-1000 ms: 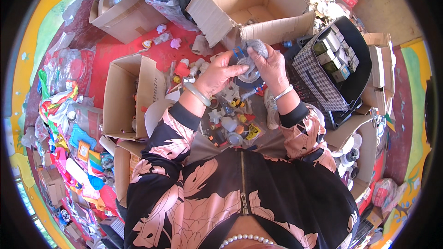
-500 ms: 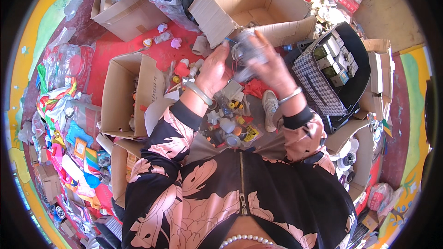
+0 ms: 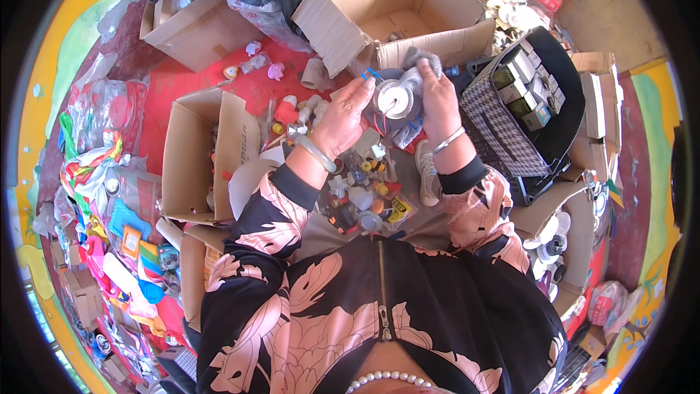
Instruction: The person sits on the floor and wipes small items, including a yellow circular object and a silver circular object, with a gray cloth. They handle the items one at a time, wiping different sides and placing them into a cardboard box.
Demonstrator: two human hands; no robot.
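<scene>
In front of me hangs a round grey part with a white, raised centre (image 3: 394, 101). A blue wire or clip (image 3: 372, 74) sits at its upper left edge, and thin reddish wires show on its lower left. My left hand (image 3: 344, 118) is closed on the left edge of this part, with the thumb on top. My right hand (image 3: 440, 102) is closed around a crumpled grey cloth (image 3: 423, 58), which lies against the part's right side. Below both hands, small plastic pieces (image 3: 360, 197) lie in a heap on the floor.
An open cardboard box (image 3: 394, 7) stands just beyond my hands. To the right is a houndstooth-patterned bin (image 3: 503, 128) filled with small boxes. Another carton (image 3: 191, 153) stands at left, near a heap of colourful items (image 3: 135, 248). A shoe (image 3: 426, 175) shows below my right hand.
The round part, blurred before, now shows its white face plainly. My right hand has moved slightly right and down, and the grey cloth now stands out at its fingertips.
</scene>
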